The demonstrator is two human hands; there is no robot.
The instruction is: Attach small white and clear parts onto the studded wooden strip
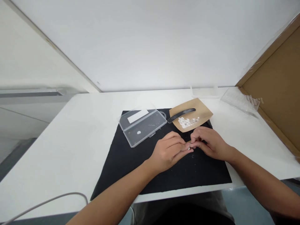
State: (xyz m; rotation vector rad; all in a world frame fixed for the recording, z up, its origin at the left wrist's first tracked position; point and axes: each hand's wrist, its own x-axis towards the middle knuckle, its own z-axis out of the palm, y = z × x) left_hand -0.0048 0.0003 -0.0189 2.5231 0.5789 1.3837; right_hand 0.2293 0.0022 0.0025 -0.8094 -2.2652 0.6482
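Over the black mat (140, 168), my left hand (170, 150) pinches a tiny shiny piece (189, 146) between thumb and forefinger; its kind is too small to make out. My right hand (208, 142) is closed, its fingertips meeting the same piece from the right. Just beyond the hands lies a brown paper tray (203, 109) with a heap of white flakes (186, 122) in it. A dark curved nail file (181, 115) rests across the tray's left edge. To the left, a clear plastic case (150, 125) lies open, with a white strip in its lid and a small white round piece inside.
Clear plastic holders (241, 101) stand at the back right of the white table (70, 140), beside a cardboard panel (278, 84). Another translucent tray (205, 92) sits against the back wall. A pale cable (53, 198) runs over the front left edge.
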